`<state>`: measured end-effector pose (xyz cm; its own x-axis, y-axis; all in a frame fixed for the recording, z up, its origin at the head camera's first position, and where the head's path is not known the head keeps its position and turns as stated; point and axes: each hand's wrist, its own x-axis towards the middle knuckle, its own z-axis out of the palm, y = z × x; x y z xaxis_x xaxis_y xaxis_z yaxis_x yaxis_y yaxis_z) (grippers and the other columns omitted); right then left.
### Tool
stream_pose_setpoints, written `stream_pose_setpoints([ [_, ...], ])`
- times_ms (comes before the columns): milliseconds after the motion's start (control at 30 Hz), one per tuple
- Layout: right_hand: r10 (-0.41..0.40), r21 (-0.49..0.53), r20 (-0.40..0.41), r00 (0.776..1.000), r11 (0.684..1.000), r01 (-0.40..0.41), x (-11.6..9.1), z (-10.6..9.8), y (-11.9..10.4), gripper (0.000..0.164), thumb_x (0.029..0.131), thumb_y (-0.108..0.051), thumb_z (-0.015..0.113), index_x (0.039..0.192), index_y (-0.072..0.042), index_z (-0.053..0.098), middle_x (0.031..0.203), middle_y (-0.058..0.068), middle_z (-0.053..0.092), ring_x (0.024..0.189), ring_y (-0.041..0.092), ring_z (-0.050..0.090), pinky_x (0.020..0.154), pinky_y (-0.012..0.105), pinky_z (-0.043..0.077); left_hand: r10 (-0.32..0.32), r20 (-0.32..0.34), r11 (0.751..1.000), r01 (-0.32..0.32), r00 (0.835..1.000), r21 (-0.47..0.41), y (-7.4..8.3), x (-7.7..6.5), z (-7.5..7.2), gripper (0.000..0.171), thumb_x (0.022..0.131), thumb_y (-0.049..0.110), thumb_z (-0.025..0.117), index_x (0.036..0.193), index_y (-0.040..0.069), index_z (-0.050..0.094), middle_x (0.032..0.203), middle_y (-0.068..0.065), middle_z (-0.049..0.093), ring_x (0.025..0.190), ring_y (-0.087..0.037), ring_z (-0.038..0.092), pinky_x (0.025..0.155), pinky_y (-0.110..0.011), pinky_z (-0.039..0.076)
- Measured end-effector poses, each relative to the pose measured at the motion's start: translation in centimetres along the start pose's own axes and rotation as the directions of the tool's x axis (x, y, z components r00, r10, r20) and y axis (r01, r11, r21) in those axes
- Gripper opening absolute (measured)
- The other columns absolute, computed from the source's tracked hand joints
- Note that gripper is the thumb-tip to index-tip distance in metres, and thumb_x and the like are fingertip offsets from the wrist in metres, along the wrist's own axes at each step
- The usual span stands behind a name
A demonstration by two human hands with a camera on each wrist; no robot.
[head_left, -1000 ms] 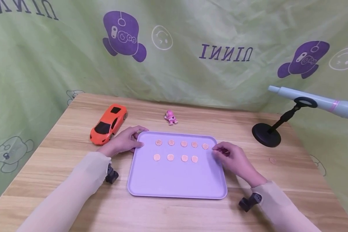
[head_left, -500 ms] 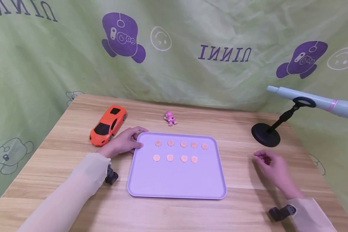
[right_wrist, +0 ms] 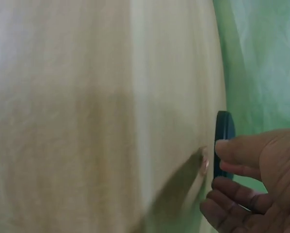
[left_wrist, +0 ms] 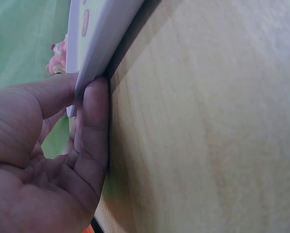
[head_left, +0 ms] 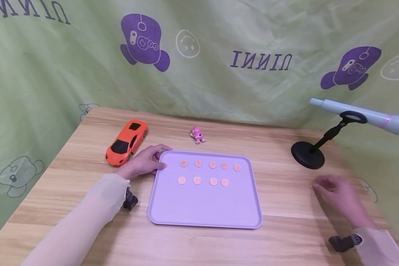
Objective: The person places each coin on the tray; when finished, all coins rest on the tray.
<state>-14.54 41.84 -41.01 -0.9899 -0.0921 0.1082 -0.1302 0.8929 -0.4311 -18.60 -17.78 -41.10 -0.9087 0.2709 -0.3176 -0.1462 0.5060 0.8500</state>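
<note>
My left hand (head_left: 146,160) pinches the upper left corner of a lilac tray (head_left: 206,207). In the left wrist view the thumb (left_wrist: 57,92) lies over the rim and a finger (left_wrist: 95,104) lies against the tray's underside. Several copper coins (head_left: 213,181) lie on the tray in two rows. My right hand (head_left: 342,197) hovers over the table at the right, its thumb and fingers apart. In the right wrist view a loose coin (right_wrist: 204,165) lies on the wood just beyond those fingertips; the hand mostly hides it in the head view.
An orange toy car (head_left: 127,143) stands left of the tray, and a pink toy figure (head_left: 197,135) behind it. Back right, a black round-based stand (head_left: 308,155) carries a pale blue tube (head_left: 359,112). A green curtain (head_left: 199,85) hangs behind the wooden table (head_left: 286,236).
My right hand has left the tray's upper right side and moved right across the table to the loose coin. The left hand keeps its hold on the tray; the coins there have not shifted.
</note>
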Motion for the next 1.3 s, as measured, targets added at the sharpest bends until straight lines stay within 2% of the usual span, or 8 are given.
stream_pose_setpoints([
  [133, -0.037, -0.022, -0.007, 0.999, 0.999, 0.036, 0.1, 0.5, 0.3, 0.021, 0.095, -0.007, 0.074, 0.108, 0.009, 0.073, 0.103, 0.029, 0.075, 0.078, -0.024, 0.046, 0.066, 0.004, 0.042, 0.002, 0.001, 1.0, -0.002, 1.0, 0.009, 0.0, -0.1, -0.1, 0.06, 0.097, -0.003, 0.067, 0.153, 0.007, 0.048, 0.101, -0.011, 0.045, 0.079, -0.016, 0.061, 0.065, -0.027, 0.061],
  [400, -0.075, -0.06, -0.029, 0.997, 0.995, 0.074, 0.4, 0.5, 0.3, 0.014, 0.093, -0.002, 0.075, 0.103, 0.007, 0.075, 0.099, 0.027, 0.076, 0.076, -0.023, 0.047, 0.065, 0.006, 0.043, 0.018, 0.001, 1.0, -0.018, 1.0, 0.017, 0.0, -0.1, -0.3, 0.058, 0.097, -0.004, 0.067, 0.151, 0.005, 0.049, 0.1, -0.01, 0.042, 0.074, -0.014, 0.057, 0.06, -0.023, 0.056],
  [700, -0.051, -0.064, 0.001, 0.999, 0.997, 0.051, 0.7, 0.3, 0.3, 0.013, 0.092, -0.004, 0.076, 0.101, 0.005, 0.075, 0.099, 0.025, 0.076, 0.076, -0.024, 0.045, 0.065, 0.008, 0.044, 0.01, 0.001, 1.0, -0.01, 1.0, 0.023, 0.0, -0.1, -0.4, 0.059, 0.097, -0.003, 0.067, 0.152, 0.006, 0.049, 0.102, -0.012, 0.045, 0.076, -0.016, 0.058, 0.062, -0.025, 0.058],
  [933, -0.052, -0.021, 0.029, 0.998, 0.998, 0.052, 1.0, 0.1, 0.8, 0.017, 0.09, -0.001, 0.076, 0.104, 0.008, 0.073, 0.096, 0.024, 0.076, 0.077, -0.021, 0.048, 0.066, 0.007, 0.046, 0.01, 0.007, 1.0, -0.01, 1.0, -0.012, -0.3, 0.1, -0.2, 0.058, 0.097, -0.006, 0.066, 0.151, 0.005, 0.05, 0.1, -0.012, 0.044, 0.075, -0.015, 0.063, 0.063, -0.028, 0.061],
  [1200, 0.023, -0.003, 0.092, 0.995, 1.0, -0.022, 1.1, -0.2, 1.2, 0.028, 0.099, -0.017, 0.073, 0.108, 0.009, 0.072, 0.096, 0.021, 0.076, 0.075, -0.019, 0.049, 0.065, 0.009, 0.045, 0.011, 0.007, 1.0, -0.01, 1.0, -0.024, -0.3, 0.1, -0.1, 0.058, 0.096, -0.007, 0.066, 0.151, 0.004, 0.05, 0.1, -0.013, 0.044, 0.075, -0.015, 0.065, 0.064, -0.029, 0.062],
  [1300, 0.046, 0.008, 0.091, 0.995, 0.999, -0.046, 1.0, -0.1, 1.3, 0.029, 0.099, -0.018, 0.073, 0.109, 0.009, 0.07, 0.096, 0.019, 0.075, 0.075, -0.018, 0.05, 0.065, 0.01, 0.047, 0.012, 0.007, 1.0, -0.011, 1.0, -0.027, -0.3, 0.1, -0.1, 0.058, 0.096, -0.006, 0.066, 0.151, 0.004, 0.05, 0.1, -0.013, 0.044, 0.075, -0.016, 0.064, 0.064, -0.029, 0.062],
])
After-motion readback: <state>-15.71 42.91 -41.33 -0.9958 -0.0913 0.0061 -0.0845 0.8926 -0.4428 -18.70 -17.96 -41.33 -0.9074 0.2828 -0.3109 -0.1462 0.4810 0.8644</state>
